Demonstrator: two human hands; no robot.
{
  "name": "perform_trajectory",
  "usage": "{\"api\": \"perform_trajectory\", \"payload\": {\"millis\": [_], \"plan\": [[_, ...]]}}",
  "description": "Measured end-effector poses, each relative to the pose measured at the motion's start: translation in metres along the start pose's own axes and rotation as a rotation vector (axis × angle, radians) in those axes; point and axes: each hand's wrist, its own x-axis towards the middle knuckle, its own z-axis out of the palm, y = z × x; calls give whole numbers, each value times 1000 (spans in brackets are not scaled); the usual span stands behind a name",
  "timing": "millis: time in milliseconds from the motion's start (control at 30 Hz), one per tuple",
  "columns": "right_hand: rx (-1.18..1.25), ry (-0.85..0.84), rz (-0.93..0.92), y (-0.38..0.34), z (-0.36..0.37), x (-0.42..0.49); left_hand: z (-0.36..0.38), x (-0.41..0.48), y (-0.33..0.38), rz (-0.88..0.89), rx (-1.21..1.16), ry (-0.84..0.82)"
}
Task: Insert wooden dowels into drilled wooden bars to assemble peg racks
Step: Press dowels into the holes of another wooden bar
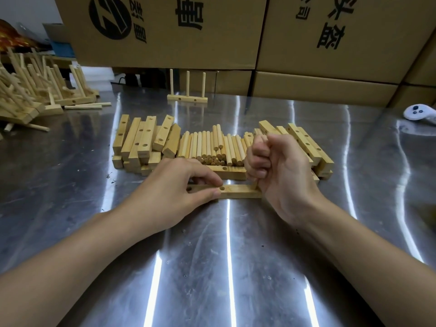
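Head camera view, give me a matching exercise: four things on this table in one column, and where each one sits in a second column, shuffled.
Things:
1. three-peg rack
2. white controller
3. bar
4. loose dowels

Places:
A. at the far right
B. pinched by the left hand, the right hand gripping a dowel at its end
C. standing alone at the back
D. lying between two heaps of drilled bars

Pairs: 1-C, 2-A, 3-B, 4-D

Shiny steel table (70, 175), stacked cardboard boxes (325, 88)
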Motion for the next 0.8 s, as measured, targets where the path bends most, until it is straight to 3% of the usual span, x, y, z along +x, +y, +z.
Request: {"api": "perform_trajectory", "payload": {"millis": [267, 400, 800], "plan": [[-131, -61, -41, 7, 1, 8, 1, 0, -1, 4, 5, -1], [-59, -32, 29, 5, 1, 15, 1, 1, -1, 2, 2, -7], [-49, -54, -50, 6, 5, 7, -1, 3, -1, -25, 10, -32]]}}
